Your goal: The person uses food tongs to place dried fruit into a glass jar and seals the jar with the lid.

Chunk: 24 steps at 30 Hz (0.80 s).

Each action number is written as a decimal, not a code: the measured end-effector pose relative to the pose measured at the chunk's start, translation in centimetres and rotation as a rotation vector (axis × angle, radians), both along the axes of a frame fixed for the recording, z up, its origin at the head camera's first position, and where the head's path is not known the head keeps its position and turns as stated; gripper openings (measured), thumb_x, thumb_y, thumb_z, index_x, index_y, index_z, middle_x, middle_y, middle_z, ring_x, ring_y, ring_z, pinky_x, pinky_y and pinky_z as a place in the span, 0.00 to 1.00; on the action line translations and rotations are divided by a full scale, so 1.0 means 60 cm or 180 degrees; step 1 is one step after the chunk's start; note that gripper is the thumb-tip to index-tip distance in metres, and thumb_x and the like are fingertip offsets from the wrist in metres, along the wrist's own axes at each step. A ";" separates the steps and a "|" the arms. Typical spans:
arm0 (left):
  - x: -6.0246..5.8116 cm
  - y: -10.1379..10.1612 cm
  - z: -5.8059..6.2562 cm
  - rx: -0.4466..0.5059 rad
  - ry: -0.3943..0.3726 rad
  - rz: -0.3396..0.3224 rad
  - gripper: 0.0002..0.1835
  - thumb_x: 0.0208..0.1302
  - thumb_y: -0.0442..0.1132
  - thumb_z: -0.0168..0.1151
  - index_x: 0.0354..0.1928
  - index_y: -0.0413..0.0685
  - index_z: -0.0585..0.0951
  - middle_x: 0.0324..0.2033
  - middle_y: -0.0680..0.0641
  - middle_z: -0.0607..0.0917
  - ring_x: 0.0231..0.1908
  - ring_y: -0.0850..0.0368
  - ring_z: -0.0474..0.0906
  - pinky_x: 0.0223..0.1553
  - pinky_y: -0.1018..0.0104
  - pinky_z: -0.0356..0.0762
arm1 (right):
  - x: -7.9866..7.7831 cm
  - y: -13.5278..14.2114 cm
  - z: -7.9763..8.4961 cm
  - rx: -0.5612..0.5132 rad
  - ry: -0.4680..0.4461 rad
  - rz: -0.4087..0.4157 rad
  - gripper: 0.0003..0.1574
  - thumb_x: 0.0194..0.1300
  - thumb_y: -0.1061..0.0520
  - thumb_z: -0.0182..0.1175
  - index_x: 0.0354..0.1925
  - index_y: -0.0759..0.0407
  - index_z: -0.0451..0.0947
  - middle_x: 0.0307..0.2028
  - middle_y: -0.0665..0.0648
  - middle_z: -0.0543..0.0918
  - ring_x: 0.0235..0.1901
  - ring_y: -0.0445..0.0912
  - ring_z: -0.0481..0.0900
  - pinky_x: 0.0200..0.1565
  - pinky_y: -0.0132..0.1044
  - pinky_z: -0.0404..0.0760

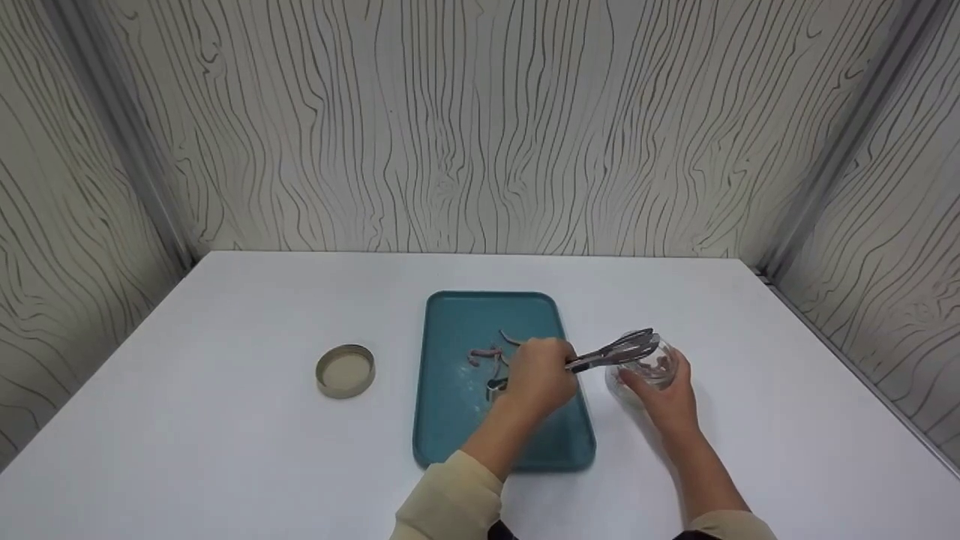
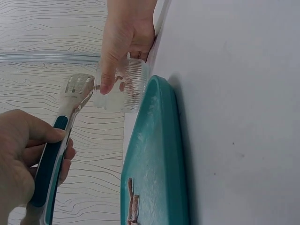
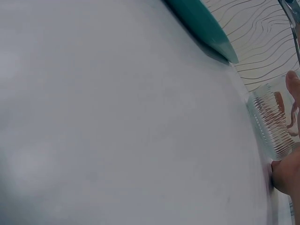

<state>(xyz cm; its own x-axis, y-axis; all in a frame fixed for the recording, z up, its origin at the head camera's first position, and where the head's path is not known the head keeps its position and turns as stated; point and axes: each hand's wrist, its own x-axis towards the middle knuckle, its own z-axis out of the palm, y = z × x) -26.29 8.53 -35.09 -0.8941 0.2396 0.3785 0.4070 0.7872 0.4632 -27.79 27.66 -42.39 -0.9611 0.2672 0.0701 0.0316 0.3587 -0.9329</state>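
Observation:
My left hand point(image 1: 536, 379) grips a pair of tongs point(image 1: 619, 351) with teal handle inlays, held over the right side of a teal tray point(image 1: 450, 439). The slotted metal heads of the tongs are at the mouth of a clear ribbed jar point(image 2: 136, 86); whether they reach inside I cannot tell. My right hand point(image 1: 667, 401) holds that jar round its side, just right of the tray. Through the jar's wall, a few brownish worm-like strips point(image 3: 279, 101) show. More such strips point(image 1: 486, 352) lie on the tray, partly hidden behind my left hand.
A round, shallow lid point(image 1: 345, 371), beige inside, lies on the white table point(image 1: 225, 435) left of the tray. Wood-grain patterned panels point(image 1: 450, 127) stand behind the table and along both sides.

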 end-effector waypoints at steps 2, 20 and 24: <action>0.000 -0.001 0.000 0.0046 -0.0028 -0.0009 0.08 0.40 0.28 0.59 0.21 0.49 0.82 0.14 0.57 0.76 0.16 0.64 0.65 0.18 0.71 0.64 | 0.000 -0.001 0.000 -0.0010 0.0009 0.0005 0.63 0.46 0.43 0.63 0.65 0.58 0.33 0.63 0.65 0.45 0.62 0.55 0.41 0.57 0.47 0.41; 0.005 -0.015 0.006 0.0335 0.0396 -0.0109 0.10 0.36 0.27 0.57 0.23 0.46 0.82 0.14 0.55 0.77 0.14 0.64 0.62 0.15 0.72 0.60 | -0.001 0.001 0.000 0.0054 -0.0129 0.0063 0.64 0.47 0.40 0.61 0.65 0.55 0.29 0.63 0.66 0.44 0.62 0.55 0.39 0.57 0.47 0.39; 0.005 -0.021 0.008 0.0325 0.0313 -0.0060 0.11 0.37 0.27 0.57 0.24 0.47 0.82 0.15 0.56 0.77 0.14 0.64 0.61 0.15 0.72 0.60 | -0.001 0.002 0.000 0.0069 -0.0109 0.0036 0.65 0.46 0.40 0.62 0.65 0.56 0.29 0.63 0.66 0.43 0.62 0.56 0.39 0.57 0.47 0.39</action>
